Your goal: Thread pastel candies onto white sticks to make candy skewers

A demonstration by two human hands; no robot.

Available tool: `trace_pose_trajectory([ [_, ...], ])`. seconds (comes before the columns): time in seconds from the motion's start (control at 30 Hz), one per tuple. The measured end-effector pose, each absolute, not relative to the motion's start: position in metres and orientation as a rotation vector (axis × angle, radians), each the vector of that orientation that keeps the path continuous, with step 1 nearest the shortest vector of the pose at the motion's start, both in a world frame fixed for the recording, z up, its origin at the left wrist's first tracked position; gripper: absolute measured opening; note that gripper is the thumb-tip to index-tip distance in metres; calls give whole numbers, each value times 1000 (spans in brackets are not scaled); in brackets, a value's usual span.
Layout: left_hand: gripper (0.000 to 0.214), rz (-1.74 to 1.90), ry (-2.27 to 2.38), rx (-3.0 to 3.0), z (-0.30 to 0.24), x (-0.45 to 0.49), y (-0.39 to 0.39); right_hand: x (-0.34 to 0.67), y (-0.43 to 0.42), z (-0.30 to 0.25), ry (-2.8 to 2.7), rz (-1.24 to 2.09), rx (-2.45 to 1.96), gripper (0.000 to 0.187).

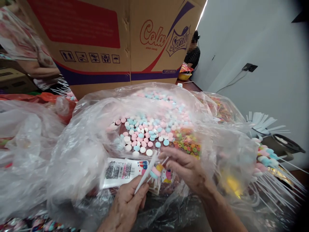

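Note:
My left hand (129, 203) is low in the middle, fingers pinched on a thin white stick (146, 172) that slants up to the right. Pastel candy pieces (155, 172) sit threaded near the stick's upper part. My right hand (184, 167) hovers just right of the stick, fingers curled at its tip, touching the candies. Both hands work over an open clear plastic bag (79, 151) holding a heap of pink, blue and white round candies (145, 135) and small coloured ring candies (188, 145). A printed label with a barcode (120, 170) lies under the hands.
A big Cola cardboard box (108, 42) stands behind the bag. Finished candy sticks (265, 158) and bare white sticks (263, 124) lie at the right. Crumpled plastic bags (24, 145) fill the left. Another person's arm (36, 69) is at far left; a seated person (192, 53) is behind.

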State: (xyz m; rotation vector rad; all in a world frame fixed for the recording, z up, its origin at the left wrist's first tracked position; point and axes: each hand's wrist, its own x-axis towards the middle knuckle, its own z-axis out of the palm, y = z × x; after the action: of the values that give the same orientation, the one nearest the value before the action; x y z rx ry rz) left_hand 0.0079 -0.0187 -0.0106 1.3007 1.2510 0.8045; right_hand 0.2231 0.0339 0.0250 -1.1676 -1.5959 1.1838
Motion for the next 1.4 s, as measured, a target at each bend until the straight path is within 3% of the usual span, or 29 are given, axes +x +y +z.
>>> trace_pose_trajectory([
  [0.1,38,934,1290,1214,-11,-1,-17,229,53,27,-1572,864,-1306,23],
  [0.43,34,1081,1329,901,-9,-26,-16,202,99,-1,-2539,77,-1591,23],
  [0.6,32,1069,1318,862,-17,-31,-16,201,98,-3,-2490,50,-1560,21],
  [0.73,30,1061,1295,920,-13,-29,-15,194,89,-2,-2434,122,-1230,23],
  [1.0,38,1025,1311,1016,-14,-26,-13,184,87,-16,-2547,-84,-1102,16],
  [1.1,40,1016,1312,1058,-15,-25,-14,181,88,-19,-2602,-35,-1100,15],
  [1.3,37,990,1348,1174,-14,-23,-12,179,88,-17,-2209,474,-1234,16],
  [1.4,40,905,1401,1288,-11,-23,-10,183,83,-8,-1680,979,-1289,13],
])
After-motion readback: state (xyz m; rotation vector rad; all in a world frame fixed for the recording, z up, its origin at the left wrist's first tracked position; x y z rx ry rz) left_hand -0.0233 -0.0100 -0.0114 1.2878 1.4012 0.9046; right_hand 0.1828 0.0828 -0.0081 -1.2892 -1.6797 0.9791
